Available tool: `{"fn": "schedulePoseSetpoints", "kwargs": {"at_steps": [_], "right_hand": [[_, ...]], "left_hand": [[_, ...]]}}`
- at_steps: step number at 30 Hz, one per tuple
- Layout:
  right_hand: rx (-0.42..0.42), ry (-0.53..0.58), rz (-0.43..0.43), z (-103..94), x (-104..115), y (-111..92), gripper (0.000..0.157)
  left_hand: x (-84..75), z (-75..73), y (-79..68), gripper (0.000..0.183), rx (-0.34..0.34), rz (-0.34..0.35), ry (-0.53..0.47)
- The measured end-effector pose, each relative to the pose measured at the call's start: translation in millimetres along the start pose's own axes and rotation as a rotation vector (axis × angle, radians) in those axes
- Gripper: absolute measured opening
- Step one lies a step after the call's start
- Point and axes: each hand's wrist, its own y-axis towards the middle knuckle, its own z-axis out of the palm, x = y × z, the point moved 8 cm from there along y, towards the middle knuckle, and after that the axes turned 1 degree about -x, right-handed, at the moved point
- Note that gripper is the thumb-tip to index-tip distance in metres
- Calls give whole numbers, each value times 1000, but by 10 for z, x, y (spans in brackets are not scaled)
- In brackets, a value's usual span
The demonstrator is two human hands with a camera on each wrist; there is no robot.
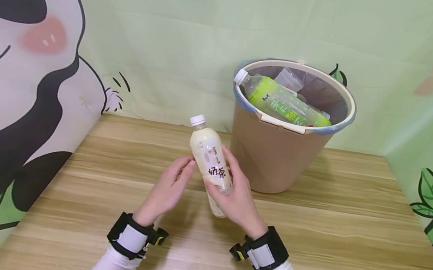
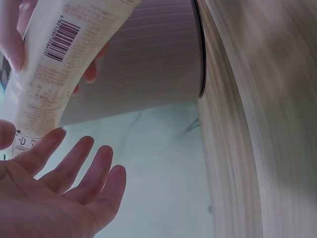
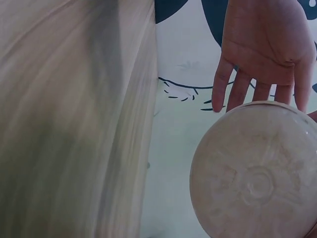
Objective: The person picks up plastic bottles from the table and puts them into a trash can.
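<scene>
A milk tea bottle (image 1: 207, 149) with a white cap and a cream label is held above the table, tilted with its cap away from me and to the left. My right hand (image 1: 240, 201) grips its lower half, thumb across the front. Beside its left side is my left hand (image 1: 169, 188). In the left wrist view the fingers of the left hand (image 2: 59, 191) are spread and loosely extended near the bottle (image 2: 54, 74), whose barcode shows; whether they touch it I cannot tell. The right wrist view shows the bottle's round base (image 3: 252, 168) close up.
Behind the bottle to the right stands a brown trash bin (image 1: 274, 155) with a bag over its rim. A green-labelled bottle (image 1: 281, 102) lies across its top, over other clear plastic. The wood-grain table (image 1: 349, 241) meets a panda-print backdrop (image 1: 169, 57).
</scene>
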Motion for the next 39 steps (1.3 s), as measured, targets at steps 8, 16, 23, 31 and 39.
{"fn": "schedulePoseSetpoints", "kwargs": {"at_steps": [8, 16, 23, 31, 39], "right_hand": [[59, -80, -130, -8, 30, 123, 81], [138, -179, -257, -97, 304, 346, 79], [106, -274, -345, -333, 700, 655, 79], [131, -417, -339, -571, 972, 929, 74], [71, -374, -259, -853, 1032, 1099, 74]], "left_hand": [[1, -77, 28, 44, -94, 17, -43], [-214, -136, 57, 40, -113, 31, -60], [-151, -74, 82, 45, -109, 68, -30], [-278, -70, 161, 45, -110, 133, -20], [-325, -29, 166, 44, -88, 156, -46]]}}
